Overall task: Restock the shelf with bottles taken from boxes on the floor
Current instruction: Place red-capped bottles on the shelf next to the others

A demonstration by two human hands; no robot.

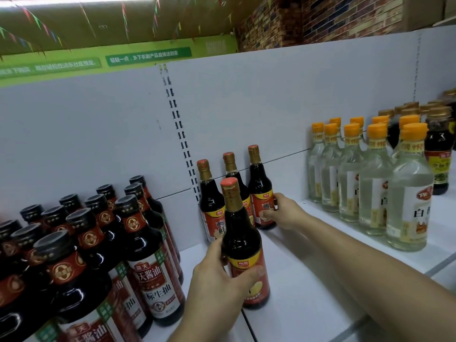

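Now the left hand [218, 280] is gripping an upright, red-labelled dark glass bottle [240, 233] in front of three matching bottles [209, 196], while the right hand [283, 213] is clasping the rightmost bottle [258, 180].

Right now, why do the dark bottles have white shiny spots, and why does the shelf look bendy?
In the head view, the ceiling light glares off the black-capped bottles as white streaks; the wide lens curves the shelf's back wall; the nearest bottle at the bottom left looks soft.
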